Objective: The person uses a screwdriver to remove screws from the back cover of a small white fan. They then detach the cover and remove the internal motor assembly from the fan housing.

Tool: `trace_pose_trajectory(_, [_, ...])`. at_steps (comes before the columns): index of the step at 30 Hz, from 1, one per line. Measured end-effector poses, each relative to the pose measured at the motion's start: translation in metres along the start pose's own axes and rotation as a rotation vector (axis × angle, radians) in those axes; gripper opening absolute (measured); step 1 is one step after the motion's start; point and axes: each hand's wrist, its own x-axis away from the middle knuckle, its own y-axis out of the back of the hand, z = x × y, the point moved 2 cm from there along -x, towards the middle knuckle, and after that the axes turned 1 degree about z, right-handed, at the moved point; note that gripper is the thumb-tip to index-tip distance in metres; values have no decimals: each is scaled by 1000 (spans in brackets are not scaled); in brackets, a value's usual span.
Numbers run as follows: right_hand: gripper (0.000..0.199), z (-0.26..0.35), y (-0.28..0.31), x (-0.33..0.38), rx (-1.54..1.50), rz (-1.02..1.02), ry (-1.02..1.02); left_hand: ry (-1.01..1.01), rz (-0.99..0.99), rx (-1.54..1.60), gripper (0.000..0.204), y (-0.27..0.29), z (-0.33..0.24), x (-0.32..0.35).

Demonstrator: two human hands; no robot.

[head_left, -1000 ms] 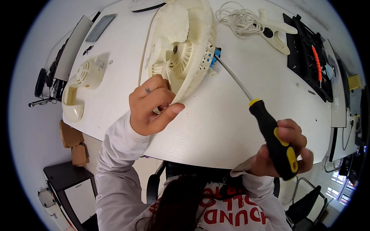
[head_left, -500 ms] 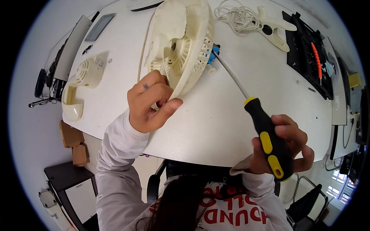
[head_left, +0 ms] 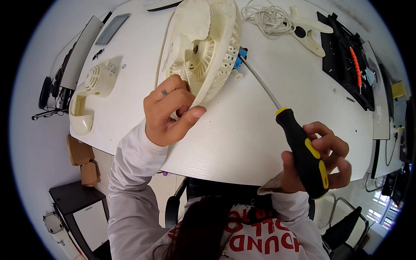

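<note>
My left hand [head_left: 170,112] is closed on the lower rim of a cream plastic fan [head_left: 208,65], holding it tilted on edge with its blades and slotted cage showing. Behind the cage sits a blue part [head_left: 241,57] with a small white knob [head_left: 237,75] below it. In my right hand [head_left: 318,158] is a black and yellow screwdriver [head_left: 299,145], its handle resting between thumb and fingers. The metal shaft slants up to the blue part; its tip is at that part, and the exact contact point cannot be made out.
A cream curved housing [head_left: 95,89] lies at the left, near a dark grey flat tray [head_left: 112,29]. A coiled white cable [head_left: 271,21] and cream bracket [head_left: 310,32] lie at the far right. Beyond them, a black tool case [head_left: 346,60] holds an orange-red spiral-shafted tool [head_left: 356,67].
The screwdriver handle has turned in my right hand, its yellow pads now facing right, and my fingers have shifted on it. My left hand and the fan have barely moved.
</note>
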Motion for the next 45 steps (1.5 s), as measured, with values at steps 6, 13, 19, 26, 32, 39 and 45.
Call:
trace_pose_trajectory(6, [73,-3,0,1,29,-34,-31,10,-5,11,23,0,0,1])
trace_pose_trajectory(13, [59,0,-4,1,8,35,25,-12,-28,11,24,-1,1,1])
trace_pose_trajectory(19, [55,-3,-3,3,7,2,71,-2,-16,39,24,-1,2,3])
trace_pose_trajectory(26, [53,-3,0,6,-4,-112,109,6,6,27,24,0,1,3])
trace_pose_trajectory(32, [44,17,33,-21,236,-113,324,30,14,27,26,-1,-2,1])
trace_pose_trajectory(39, [25,-29,-13,-70,488,343,209,60,-34,25,25,0,1,7])
trace_pose_trajectory(45, [36,-72,-62,-67,586,477,130,70,-35,34,22,-2,-2,6])
